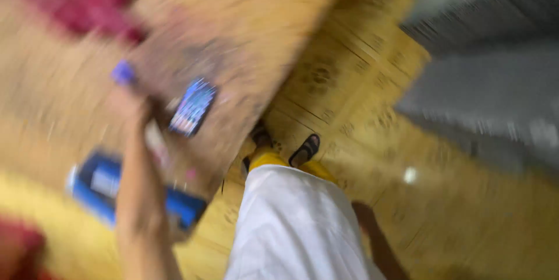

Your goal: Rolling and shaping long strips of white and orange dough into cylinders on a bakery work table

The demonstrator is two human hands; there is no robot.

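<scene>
1. White garment (pixel 297 227) fills our near view; sandalled feet (pixel 305 149) on tiled floor (pixel 361 82) beyond.
2. Our left hand (pixel 131 108) reaches up over the table edge; finger spread lost in blur, can't tell.
3. Purple-capped item (pixel 123 73) sits at the fingertips, long axis unclear; patterned packet (pixel 193 107) just right of it; blue box (pixel 102 184) under the forearm.
4. Right hand (pixel 364 213) hangs low, well apart; left is nearer.

Your floor (pixel 349 82) looks like shiny yellow tile with a brown pattern. The table top (pixel 244 18) looks like smooth wood. Your long white shirt (pixel 291 227) is soft, matt cloth. The blue box (pixel 99 184) looks like smooth, glossy card. Everything else is too blurry.
</scene>
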